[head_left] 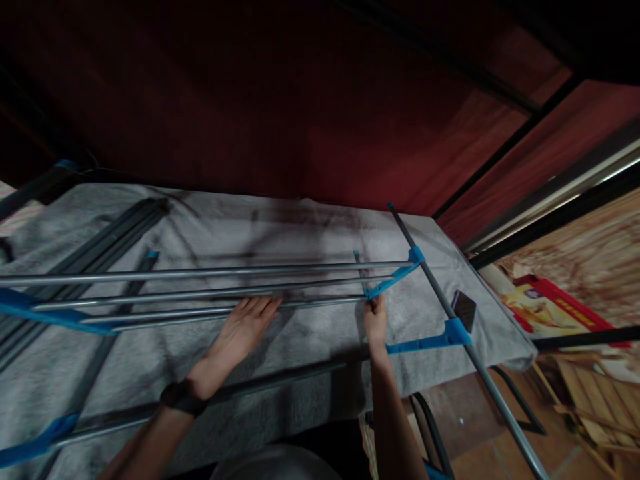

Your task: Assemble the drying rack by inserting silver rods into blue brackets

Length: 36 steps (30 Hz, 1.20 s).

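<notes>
A frame of thin metal rods (215,292) with blue plastic brackets spans the cloth-covered table. My left hand (247,325), with a dark band on its wrist, lies flat across the nearer rods, fingers stretched out and touching them. On the right, my right hand (376,323) is closed around the near end of a blue bracket (393,281), where a rod meets it; the fingertips are partly hidden. That bracket joins a long slanted grey pole (435,287). Lower on the same pole sits a second blue bracket (430,341), just right of my right wrist.
Several dark grey tubes (107,240) lie at the left on the grey cloth (310,230). A phone (465,310) rests near the table's right edge. Beyond are a red and yellow package (555,307) and a wooden slatted chair (595,387). Dark red fabric (280,100) hangs behind the table.
</notes>
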{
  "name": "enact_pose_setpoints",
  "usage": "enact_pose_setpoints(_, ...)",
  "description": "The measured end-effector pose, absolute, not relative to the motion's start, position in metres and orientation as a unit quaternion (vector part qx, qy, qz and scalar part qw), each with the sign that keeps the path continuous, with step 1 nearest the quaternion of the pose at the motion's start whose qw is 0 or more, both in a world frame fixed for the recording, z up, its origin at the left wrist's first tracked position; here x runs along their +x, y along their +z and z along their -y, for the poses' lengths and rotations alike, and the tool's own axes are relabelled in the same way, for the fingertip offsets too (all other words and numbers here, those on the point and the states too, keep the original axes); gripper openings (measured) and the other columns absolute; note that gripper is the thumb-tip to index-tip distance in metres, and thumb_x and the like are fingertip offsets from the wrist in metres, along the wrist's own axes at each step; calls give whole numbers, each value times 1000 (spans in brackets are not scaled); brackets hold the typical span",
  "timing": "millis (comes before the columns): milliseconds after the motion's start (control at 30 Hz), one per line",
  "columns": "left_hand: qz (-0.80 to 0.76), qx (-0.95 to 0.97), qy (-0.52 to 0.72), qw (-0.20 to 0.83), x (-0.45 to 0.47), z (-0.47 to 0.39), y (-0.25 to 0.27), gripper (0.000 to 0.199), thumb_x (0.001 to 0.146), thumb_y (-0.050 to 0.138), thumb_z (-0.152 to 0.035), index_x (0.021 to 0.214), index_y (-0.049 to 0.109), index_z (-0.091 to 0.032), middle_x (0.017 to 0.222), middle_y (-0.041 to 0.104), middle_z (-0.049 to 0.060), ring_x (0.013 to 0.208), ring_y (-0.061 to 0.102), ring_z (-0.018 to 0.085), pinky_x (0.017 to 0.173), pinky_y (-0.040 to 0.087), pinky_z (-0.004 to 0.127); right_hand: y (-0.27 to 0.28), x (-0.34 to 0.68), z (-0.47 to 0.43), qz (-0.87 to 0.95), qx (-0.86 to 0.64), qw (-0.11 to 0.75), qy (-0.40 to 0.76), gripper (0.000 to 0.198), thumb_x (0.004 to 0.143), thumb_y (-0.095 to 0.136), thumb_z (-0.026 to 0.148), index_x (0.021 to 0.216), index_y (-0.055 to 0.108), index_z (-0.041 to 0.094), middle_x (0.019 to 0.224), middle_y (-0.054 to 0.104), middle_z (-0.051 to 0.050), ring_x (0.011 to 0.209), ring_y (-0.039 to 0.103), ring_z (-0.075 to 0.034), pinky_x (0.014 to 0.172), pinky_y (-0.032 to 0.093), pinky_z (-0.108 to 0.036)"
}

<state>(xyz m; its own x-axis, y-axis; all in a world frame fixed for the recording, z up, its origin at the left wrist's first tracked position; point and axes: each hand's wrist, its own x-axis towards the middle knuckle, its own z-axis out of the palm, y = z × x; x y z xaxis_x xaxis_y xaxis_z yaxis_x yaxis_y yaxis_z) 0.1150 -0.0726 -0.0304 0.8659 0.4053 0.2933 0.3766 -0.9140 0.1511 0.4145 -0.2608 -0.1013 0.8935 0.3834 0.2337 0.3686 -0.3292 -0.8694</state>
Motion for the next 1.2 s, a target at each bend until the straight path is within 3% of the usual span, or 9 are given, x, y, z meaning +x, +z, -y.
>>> enact_pose_setpoints(100,-220,963,150,45,119,67,-28,40,102,38,-20,129,67,-21,109,75,11,101,68,27,91,51,41,-101,414,259,229,-798,557,19,46,82,48,35,124,57,18,116,69,-11,110,64,-25,105,48,-43)
enact_pose_setpoints(400,-232,957,170,44,118,66,-22,34,103,43,-24,126,68,-23,108,76,9,96,71,25,86,51,39,-87,410,250,218,-779,588,14,35,87,52,40,117,54,22,109,69,-8,100,65,-22,96,49,-38)
enact_pose_setpoints(600,-239,955,175,27,115,64,-23,33,103,46,-25,127,69,-25,107,78,7,93,72,25,85,50,38,-82,412,251,219,-795,565,12,29,91,48,43,109,57,22,107,68,-9,98,63,-22,94,48,-36)
enact_pose_setpoints(900,-256,954,150,51,110,63,-22,36,103,44,-29,129,69,-26,111,77,8,95,72,26,85,51,40,-79,411,246,225,-829,511,4,33,93,44,44,110,59,21,115,68,-13,107,62,-27,99,46,-40)
enact_pose_setpoints(1200,-260,950,162,63,111,63,-16,37,104,43,-32,129,70,-27,106,78,6,89,72,24,82,50,37,-80,415,246,225,-852,474,-7,38,93,42,43,116,59,18,116,69,-19,105,65,-30,94,48,-43)
